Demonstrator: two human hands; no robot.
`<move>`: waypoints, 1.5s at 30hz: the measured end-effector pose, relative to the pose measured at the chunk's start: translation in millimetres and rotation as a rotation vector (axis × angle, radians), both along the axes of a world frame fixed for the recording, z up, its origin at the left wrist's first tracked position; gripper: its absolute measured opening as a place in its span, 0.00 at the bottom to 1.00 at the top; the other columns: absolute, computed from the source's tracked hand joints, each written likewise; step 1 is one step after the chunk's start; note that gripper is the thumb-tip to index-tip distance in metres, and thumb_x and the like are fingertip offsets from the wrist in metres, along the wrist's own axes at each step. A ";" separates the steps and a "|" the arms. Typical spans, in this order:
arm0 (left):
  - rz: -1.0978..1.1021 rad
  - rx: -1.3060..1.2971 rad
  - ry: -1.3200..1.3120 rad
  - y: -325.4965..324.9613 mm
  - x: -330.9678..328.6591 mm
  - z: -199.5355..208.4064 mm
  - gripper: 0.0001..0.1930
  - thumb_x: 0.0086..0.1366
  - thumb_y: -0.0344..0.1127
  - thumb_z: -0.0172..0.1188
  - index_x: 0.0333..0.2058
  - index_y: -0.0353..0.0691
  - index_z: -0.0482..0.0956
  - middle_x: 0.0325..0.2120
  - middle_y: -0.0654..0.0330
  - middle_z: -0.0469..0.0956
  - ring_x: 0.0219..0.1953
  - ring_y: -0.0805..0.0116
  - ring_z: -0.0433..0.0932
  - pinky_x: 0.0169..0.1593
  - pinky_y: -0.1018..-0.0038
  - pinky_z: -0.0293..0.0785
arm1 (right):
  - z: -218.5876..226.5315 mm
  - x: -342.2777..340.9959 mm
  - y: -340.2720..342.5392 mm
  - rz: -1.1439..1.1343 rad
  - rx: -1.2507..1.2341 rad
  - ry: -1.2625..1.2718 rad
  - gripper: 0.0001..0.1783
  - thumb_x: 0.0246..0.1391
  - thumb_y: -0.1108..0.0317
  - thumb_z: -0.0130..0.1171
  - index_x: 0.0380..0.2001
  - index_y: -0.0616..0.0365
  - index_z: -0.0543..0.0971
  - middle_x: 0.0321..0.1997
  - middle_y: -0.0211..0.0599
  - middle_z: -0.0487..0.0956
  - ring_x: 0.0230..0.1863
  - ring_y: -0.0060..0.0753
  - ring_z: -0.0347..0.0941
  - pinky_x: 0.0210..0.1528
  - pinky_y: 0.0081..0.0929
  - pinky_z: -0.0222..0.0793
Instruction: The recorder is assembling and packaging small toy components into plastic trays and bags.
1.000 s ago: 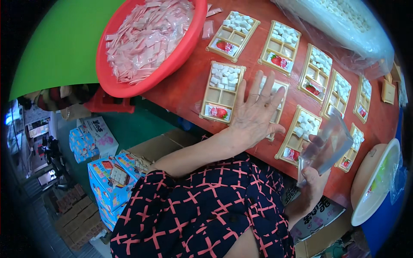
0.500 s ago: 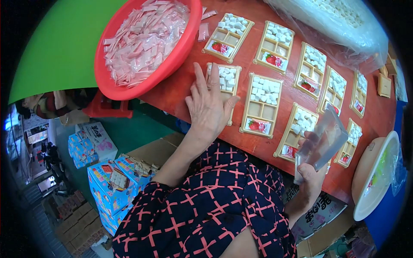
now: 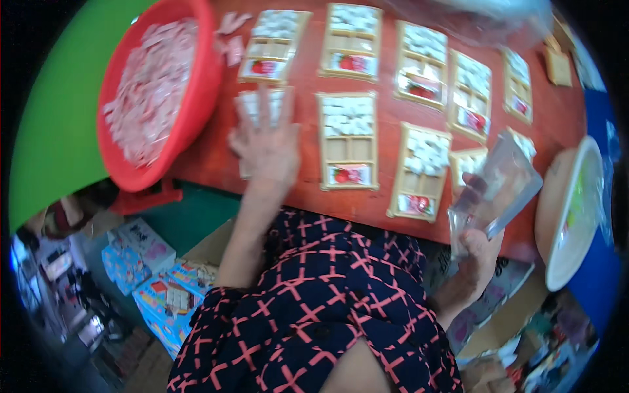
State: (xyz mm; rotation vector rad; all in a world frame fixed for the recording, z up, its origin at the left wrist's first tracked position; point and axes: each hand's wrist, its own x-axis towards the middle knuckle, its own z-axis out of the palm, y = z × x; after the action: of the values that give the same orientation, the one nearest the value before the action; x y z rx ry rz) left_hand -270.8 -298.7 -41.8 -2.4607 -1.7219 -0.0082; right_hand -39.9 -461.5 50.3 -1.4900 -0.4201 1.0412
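My left hand (image 3: 265,150), slightly blurred, lies with fingers spread over a small beige compartment tray at the near left of the red table. It mostly hides that tray; white marshmallow-like cubes show between the fingers. In my right hand (image 3: 481,252), at the table's near right, is a stack of clear plastic lids (image 3: 508,190), held tilted. Between the hands sit a tray (image 3: 338,148) and, to its right, another tray (image 3: 411,185). Each has white cubes at the far end, small compartments in the middle and a strawberry-printed packet at the near end.
Several similar trays stand farther back. A red basin (image 3: 208,72) full of pink sachets is at the left, with loose sachets (image 3: 234,49) beside it. A cream basin (image 3: 547,229) stands at the right edge, and a large clear bag (image 3: 485,23) lies at the back. Blue boxes (image 3: 164,301) are below left.
The view has swung, so the table, trays and red basin appear farther left. My left hand remains over the same tray, and my right hand still holds the clear lids.
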 end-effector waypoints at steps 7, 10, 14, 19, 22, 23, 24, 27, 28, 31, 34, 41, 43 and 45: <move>0.007 -0.014 -0.037 -0.7 -2.5 12.9 0.32 0.57 0.46 0.51 0.60 0.58 0.51 0.62 0.57 0.42 0.62 0.42 0.37 0.54 0.36 0.41 | -19.4 33.0 -34.7 -0.070 0.072 -0.081 0.55 0.32 0.51 0.68 0.60 0.60 0.50 0.54 0.45 0.63 0.52 0.36 0.64 0.50 0.32 0.63; -0.154 0.000 -0.119 -15.3 26.5 32.5 0.34 0.55 0.48 0.53 0.60 0.54 0.52 0.62 0.57 0.43 0.63 0.45 0.37 0.55 0.38 0.37 | -22.4 30.9 -40.8 -0.071 0.094 -0.076 0.55 0.32 0.51 0.68 0.60 0.60 0.50 0.54 0.45 0.63 0.52 0.36 0.64 0.50 0.33 0.63; -0.534 -0.211 -0.156 -35.9 68.2 26.0 0.34 0.54 0.53 0.53 0.58 0.51 0.56 0.62 0.59 0.46 0.64 0.53 0.40 0.57 0.43 0.36 | -16.0 30.4 -44.1 -0.077 0.114 -0.108 0.55 0.32 0.50 0.67 0.60 0.61 0.50 0.54 0.46 0.64 0.52 0.37 0.64 0.51 0.33 0.63; -0.608 -0.244 -0.131 -32.9 69.2 16.3 0.33 0.56 0.52 0.51 0.57 0.46 0.56 0.61 0.59 0.47 0.64 0.57 0.42 0.58 0.45 0.36 | -15.9 27.3 -50.4 -0.138 0.104 -0.096 0.54 0.32 0.51 0.67 0.59 0.63 0.52 0.54 0.45 0.64 0.51 0.36 0.65 0.51 0.34 0.63; -0.588 -0.260 -0.079 -30.3 58.3 19.8 0.33 0.56 0.51 0.51 0.58 0.43 0.56 0.61 0.59 0.47 0.64 0.59 0.42 0.59 0.47 0.35 | -19.9 31.4 -50.9 -0.152 0.104 -0.063 0.52 0.32 0.51 0.67 0.58 0.63 0.53 0.53 0.44 0.65 0.51 0.36 0.65 0.52 0.34 0.63; -0.560 -0.264 -0.064 -30.0 50.9 21.5 0.34 0.56 0.51 0.51 0.58 0.43 0.55 0.61 0.59 0.47 0.64 0.59 0.42 0.59 0.47 0.34 | -20.7 31.2 -50.2 -0.152 0.095 -0.058 0.52 0.32 0.52 0.67 0.57 0.63 0.54 0.53 0.44 0.65 0.51 0.35 0.65 0.52 0.34 0.63; -0.537 -0.267 -0.046 -28.6 44.6 23.7 0.34 0.56 0.51 0.52 0.58 0.42 0.55 0.61 0.59 0.47 0.64 0.59 0.41 0.59 0.46 0.33 | -21.4 31.3 -50.5 -0.157 0.089 -0.049 0.51 0.31 0.52 0.67 0.57 0.64 0.55 0.53 0.43 0.65 0.51 0.35 0.65 0.52 0.34 0.63; -0.493 -0.270 -0.092 -33.1 44.0 26.0 0.36 0.53 0.50 0.55 0.58 0.42 0.54 0.61 0.58 0.48 0.64 0.53 0.38 0.59 0.43 0.31 | -23.0 31.9 -50.6 -0.153 0.079 -0.042 0.49 0.32 0.53 0.66 0.56 0.64 0.57 0.52 0.43 0.65 0.51 0.34 0.65 0.52 0.33 0.62; -0.454 -0.240 -0.122 -35.7 48.5 27.0 0.37 0.52 0.50 0.56 0.59 0.43 0.54 0.61 0.58 0.48 0.64 0.51 0.37 0.58 0.43 0.31 | -24.2 30.6 -50.1 -0.172 0.097 -0.058 0.49 0.32 0.54 0.66 0.55 0.65 0.57 0.52 0.43 0.65 0.51 0.34 0.65 0.52 0.32 0.62; -0.709 -0.270 -0.259 -54.8 80.1 31.2 0.39 0.48 0.54 0.58 0.58 0.47 0.56 0.61 0.59 0.49 0.64 0.51 0.36 0.58 0.43 0.34 | -27.5 30.0 -51.6 -0.163 0.088 -0.063 0.49 0.32 0.54 0.66 0.56 0.65 0.57 0.53 0.43 0.65 0.51 0.34 0.65 0.52 0.31 0.62; -1.033 -0.382 -0.247 -77.7 108.1 29.2 0.40 0.46 0.56 0.58 0.57 0.50 0.57 0.61 0.59 0.48 0.64 0.57 0.39 0.59 0.46 0.36 | -19.6 27.6 -50.8 -0.161 0.099 -0.038 0.49 0.32 0.54 0.66 0.56 0.64 0.56 0.53 0.42 0.64 0.52 0.34 0.64 0.52 0.31 0.62; -1.074 -0.485 -0.183 -74.8 110.5 19.6 0.41 0.45 0.55 0.57 0.58 0.51 0.55 0.61 0.61 0.48 0.64 0.62 0.45 0.60 0.50 0.40 | -18.9 30.7 -53.3 -0.210 0.095 -0.032 0.50 0.32 0.54 0.66 0.57 0.63 0.54 0.53 0.43 0.64 0.52 0.35 0.64 0.54 0.32 0.60; -1.036 -0.487 -0.196 -71.2 105.9 19.3 0.41 0.44 0.54 0.58 0.58 0.50 0.55 0.61 0.60 0.48 0.64 0.61 0.45 0.60 0.50 0.40 | -20.0 28.0 -49.5 -0.200 0.063 0.003 0.51 0.31 0.54 0.66 0.58 0.63 0.54 0.54 0.43 0.64 0.52 0.35 0.63 0.55 0.32 0.58; -1.032 -0.462 -0.187 -69.2 101.8 21.3 0.41 0.45 0.55 0.58 0.57 0.48 0.56 0.61 0.59 0.48 0.64 0.61 0.45 0.60 0.51 0.41 | -23.8 25.7 -42.9 -0.145 0.056 0.006 0.51 0.31 0.55 0.66 0.58 0.63 0.54 0.53 0.43 0.64 0.52 0.34 0.63 0.55 0.31 0.58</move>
State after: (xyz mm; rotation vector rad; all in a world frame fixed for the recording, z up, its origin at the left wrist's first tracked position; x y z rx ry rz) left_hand -169.0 -367.9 -20.5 -3.4743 -0.3127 0.0591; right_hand -14.2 -504.4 26.5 -1.4449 -0.3290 0.9123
